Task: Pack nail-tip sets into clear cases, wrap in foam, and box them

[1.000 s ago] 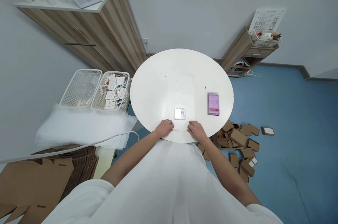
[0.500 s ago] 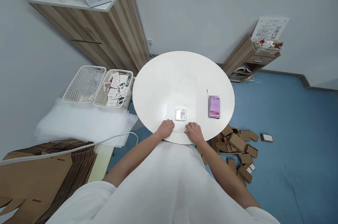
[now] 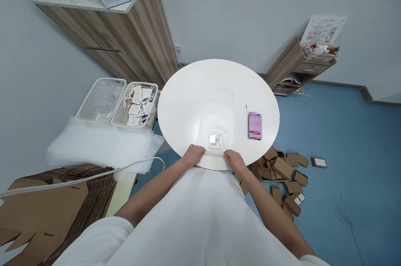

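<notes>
- With the left hand (image 3: 193, 155), seems to pinch the near edge of a translucent sheet (image 3: 216, 117) at its left end; exact thumb placement too small to tell.
- Behind that edge, stretches away over the white bench (image 3: 175, 103); probably light, limp and slippery, so best held by both near corners and kept level.
- Near that edge, midway between the hands, appears to bear a small clear case (image 3: 214, 141); likely light, stiff, smooth and crackable, so best gripped gently by opposite sides.
- With the right hand (image 3: 234, 160), seems to pinch the same edge's right end.
</notes>
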{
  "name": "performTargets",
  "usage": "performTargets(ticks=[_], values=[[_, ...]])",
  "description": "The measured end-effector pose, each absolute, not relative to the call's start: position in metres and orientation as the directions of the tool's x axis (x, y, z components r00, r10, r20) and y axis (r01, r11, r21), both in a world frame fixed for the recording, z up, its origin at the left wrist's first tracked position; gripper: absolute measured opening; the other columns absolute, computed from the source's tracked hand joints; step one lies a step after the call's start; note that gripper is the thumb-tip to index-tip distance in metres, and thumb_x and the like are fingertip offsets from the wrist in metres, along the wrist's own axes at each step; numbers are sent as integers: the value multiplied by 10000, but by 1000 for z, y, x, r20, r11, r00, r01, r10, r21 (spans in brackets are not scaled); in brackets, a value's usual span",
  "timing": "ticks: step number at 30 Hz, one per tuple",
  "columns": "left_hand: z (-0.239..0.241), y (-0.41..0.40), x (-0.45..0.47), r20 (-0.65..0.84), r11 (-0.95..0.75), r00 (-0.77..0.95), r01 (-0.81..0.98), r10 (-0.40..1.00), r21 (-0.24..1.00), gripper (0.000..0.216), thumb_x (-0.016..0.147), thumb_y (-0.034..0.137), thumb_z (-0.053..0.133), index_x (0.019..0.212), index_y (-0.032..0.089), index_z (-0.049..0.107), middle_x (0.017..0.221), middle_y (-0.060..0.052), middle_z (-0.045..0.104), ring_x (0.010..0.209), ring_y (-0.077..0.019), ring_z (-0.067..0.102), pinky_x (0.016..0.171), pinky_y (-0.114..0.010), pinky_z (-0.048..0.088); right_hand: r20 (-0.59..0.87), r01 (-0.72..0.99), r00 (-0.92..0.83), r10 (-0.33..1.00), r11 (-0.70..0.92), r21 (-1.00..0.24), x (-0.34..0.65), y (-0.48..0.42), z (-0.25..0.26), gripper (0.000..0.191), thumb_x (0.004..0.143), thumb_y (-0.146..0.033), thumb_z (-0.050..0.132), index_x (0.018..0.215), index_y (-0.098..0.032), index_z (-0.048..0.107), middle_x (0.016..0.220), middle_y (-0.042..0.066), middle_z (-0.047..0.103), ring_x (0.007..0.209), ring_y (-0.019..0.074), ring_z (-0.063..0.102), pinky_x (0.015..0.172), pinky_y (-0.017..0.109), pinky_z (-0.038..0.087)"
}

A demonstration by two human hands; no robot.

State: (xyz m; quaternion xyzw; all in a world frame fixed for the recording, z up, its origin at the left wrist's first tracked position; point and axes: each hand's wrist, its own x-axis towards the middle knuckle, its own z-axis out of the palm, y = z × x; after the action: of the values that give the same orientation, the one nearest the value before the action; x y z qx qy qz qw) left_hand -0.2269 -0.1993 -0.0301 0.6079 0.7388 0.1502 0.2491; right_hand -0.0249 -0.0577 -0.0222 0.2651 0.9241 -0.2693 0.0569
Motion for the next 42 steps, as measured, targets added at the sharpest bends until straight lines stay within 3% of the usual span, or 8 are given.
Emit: performTargets(ticks=[8, 12, 16, 20, 23, 29, 36, 42], values=[[-16, -171, -244, -232, 426, -378, 585, 896, 691, 255, 819, 310, 434, 1042, 214, 510, 817, 1, 640, 762, -161, 589, 691, -281, 445, -243, 596, -762, 600, 505, -625, -36, -39, -21, 224, 862, -270, 358, 940, -216, 561, 909, 36, 634, 827, 173, 579, 723, 296, 424], [-23, -152, -253, -280, 516, -451, 579, 848, 631, 254, 788, 256, 476, 1032, 198, 515, 840, -15, 633, 797, -173, 584, 700, -291, 449, -309, 692, -619, 722, 315, -650, -47, -29, -34, 246, 829, -306, 412, 1025, -216, 531, 897, 35, 640, 793, 173, 595, 645, 276, 445], [-27, -148, -250, -187, 512, -490, 699, 852, 500, 302, 777, 209, 483, 1078, 194, 502, 1054, -79, 589, 990, -237, 528, 818, -375, 407, -297, 742, -576, 761, 335, -581, -50, -31, -44, 257, 824, -289, 416, 1046, -216, 521, 882, 39, 647, 775, 178, 601, 633, 279, 434], [-21, -159, -238, 8, 255, -285, 868, 958, 427, 342, 814, 260, 440, 1151, 208, 470, 1264, -104, 455, 1186, -262, 373, 961, -433, 276, -296, 758, -580, 759, 370, -537, -50, -35, -49, 270, 833, -274, 401, 1078, -217, 500, 869, 34, 651, 780, 179, 602, 695, 298, 422], [-19, -164, -230, -17, 23, -18, 905, 1000, 424, 360, 802, 331, 468, 1148, 232, 469, 1304, -90, 423, 1226, -267, 328, 994, -455, 215, -285, 759, -588, 757, 396, -517, -51, -36, -51, 280, 843, -271, 380, 1094, -214, 489, 864, 39, 647, 779, 183, 598, 724, 315, 411], [-34, -161, -228, -88, 43, -10, 921, 996, 388, 330, 777, 251, 515, 1104, 229, 474, 1334, -102, 391, 1264, -260, 289, 1009, -461, 192, -65, 735, -590, 805, 502, -455, -52, -41, -42, 322, 840, -255, 385, 1146, -183, 455, 1079, 113, 569, 1023, 248, 502, 850, 396, 364], [-40, -159, -237, -110, 46, 5, 889, 994, 455, 434, 708, 302, 602, 1110, 216, 464, 1359, -121, 344, 1228, -270, 331, 972, -433, 282, -61, 364, -926, 372, 841, -400, -64, -47, -33, 361, 728, -332, 606, 1050, -199, 509, 1346, 126, 375, 1255, 287, 300, 960, 456, 286], [-40, -150, -243, -111, 18, 43, 867, 993, 497, 359, 698, 279, 606, 1031, 212, 490, 1329, -110, 377, 1188, -267, 375, 931, -417, 339, -122, 380, -923, 365, 809, -449, -73, -39, -44, 364, 693, -229, 626, 1027, -169, 495, 1307, 160, 401, 1164, 267, 420, 893, 423, 377]])
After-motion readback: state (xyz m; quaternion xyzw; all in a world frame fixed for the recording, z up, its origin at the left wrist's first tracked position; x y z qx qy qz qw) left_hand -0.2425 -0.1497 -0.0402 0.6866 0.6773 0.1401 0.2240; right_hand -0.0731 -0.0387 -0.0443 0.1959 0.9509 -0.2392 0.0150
